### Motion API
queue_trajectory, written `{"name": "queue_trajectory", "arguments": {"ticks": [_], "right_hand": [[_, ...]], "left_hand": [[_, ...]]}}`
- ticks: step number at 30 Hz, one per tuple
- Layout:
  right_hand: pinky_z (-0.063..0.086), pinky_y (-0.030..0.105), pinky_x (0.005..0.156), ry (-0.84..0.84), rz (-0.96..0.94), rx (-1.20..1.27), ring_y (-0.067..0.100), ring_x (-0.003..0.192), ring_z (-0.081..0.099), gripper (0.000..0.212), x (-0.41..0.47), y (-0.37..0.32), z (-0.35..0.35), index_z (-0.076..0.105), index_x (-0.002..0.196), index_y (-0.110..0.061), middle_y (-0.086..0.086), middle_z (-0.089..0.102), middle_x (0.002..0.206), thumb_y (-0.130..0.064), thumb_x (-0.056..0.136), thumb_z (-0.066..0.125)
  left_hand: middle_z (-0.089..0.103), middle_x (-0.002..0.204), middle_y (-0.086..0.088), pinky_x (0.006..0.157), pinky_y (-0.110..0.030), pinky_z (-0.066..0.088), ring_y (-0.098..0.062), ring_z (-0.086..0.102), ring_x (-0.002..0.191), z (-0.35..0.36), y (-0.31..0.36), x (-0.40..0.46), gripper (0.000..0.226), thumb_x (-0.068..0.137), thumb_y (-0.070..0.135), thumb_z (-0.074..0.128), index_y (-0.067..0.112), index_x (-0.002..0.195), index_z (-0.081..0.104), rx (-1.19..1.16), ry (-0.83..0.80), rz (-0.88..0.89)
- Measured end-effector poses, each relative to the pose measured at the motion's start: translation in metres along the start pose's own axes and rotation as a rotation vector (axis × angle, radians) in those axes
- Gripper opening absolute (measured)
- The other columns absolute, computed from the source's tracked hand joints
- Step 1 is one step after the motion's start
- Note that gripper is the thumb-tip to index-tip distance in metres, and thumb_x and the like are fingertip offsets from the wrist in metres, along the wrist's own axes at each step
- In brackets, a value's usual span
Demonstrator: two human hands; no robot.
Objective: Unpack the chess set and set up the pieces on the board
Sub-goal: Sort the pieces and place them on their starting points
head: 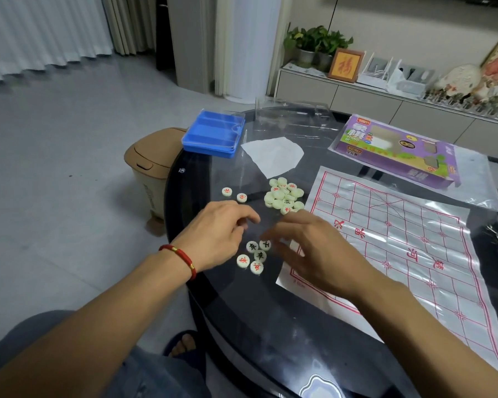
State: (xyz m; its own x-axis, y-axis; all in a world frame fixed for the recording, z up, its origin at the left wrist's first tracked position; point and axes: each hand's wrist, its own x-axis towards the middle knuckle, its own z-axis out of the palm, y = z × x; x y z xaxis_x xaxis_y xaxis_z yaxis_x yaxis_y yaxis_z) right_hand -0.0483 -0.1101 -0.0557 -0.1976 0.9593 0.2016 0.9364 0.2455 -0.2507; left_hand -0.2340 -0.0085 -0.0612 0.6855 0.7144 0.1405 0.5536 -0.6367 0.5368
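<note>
Sorting stage, I judge; no piece on the board (400, 239) yet. The plastic sheet lies flat at my 2 o'clock, red grid up, so it is ready to take pieces.

Heap of pale discs (284, 198) sits at 12 o'clock from my hands, just off the board's left edge, mostly jumbled, some face down. Handy there: short reach to hands and grid alike.

Small face-up cluster (255, 256) lies between my hands, red and black characters readable. Probably pulled out so I can tell them apart. Two red-marked discs (234, 194) rest apart at 11 o'clock.

My left hand (222, 231), red cord at the wrist, hovers at 10 o'clock of the cluster, fingers curled down; whether the tips pinch a disc I cannot tell. My right hand (308, 251) is at 3 o'clock, fingers spread and blurred, holding nothing I can see.

Blue tray (213, 133) and purple box (394, 152) are set at the table's far side, out of the way.
</note>
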Motion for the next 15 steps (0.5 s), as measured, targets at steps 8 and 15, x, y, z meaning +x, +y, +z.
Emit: {"name": "queue_trajectory", "arguments": {"ticks": [8, 15], "right_hand": [[0.051, 0.039, 0.075, -0.046, -0.047, -0.003, 0.015, 0.094, 0.057, 0.021, 0.024, 0.001, 0.014, 0.075, 0.113, -0.032, -0.006, 0.066, 0.103, -0.032, 0.093, 0.069], [0.053, 0.042, 0.072, 0.052, 0.091, -0.052, 0.022, 0.091, 0.061, 0.018, 0.034, 0.012, 0.02, 0.078, 0.109, -0.024, 0.001, 0.069, 0.101, -0.024, 0.095, 0.068]], "left_hand": [[0.046, 0.068, 0.019, 0.077, -0.025, 0.048, -0.015, 0.055, 0.076, -0.013, -0.02, 0.006, 0.029, 0.093, 0.01, 0.053, 0.025, 0.11, 0.072, 0.043, 0.143, -0.171], [0.045, 0.144, -0.003, 0.111, -0.032, 0.036, -0.023, 0.038, 0.135, -0.006, -0.027, 0.024, 0.057, 0.09, 0.001, 0.048, 0.02, 0.144, 0.05, 0.194, 0.028, -0.069]]}}
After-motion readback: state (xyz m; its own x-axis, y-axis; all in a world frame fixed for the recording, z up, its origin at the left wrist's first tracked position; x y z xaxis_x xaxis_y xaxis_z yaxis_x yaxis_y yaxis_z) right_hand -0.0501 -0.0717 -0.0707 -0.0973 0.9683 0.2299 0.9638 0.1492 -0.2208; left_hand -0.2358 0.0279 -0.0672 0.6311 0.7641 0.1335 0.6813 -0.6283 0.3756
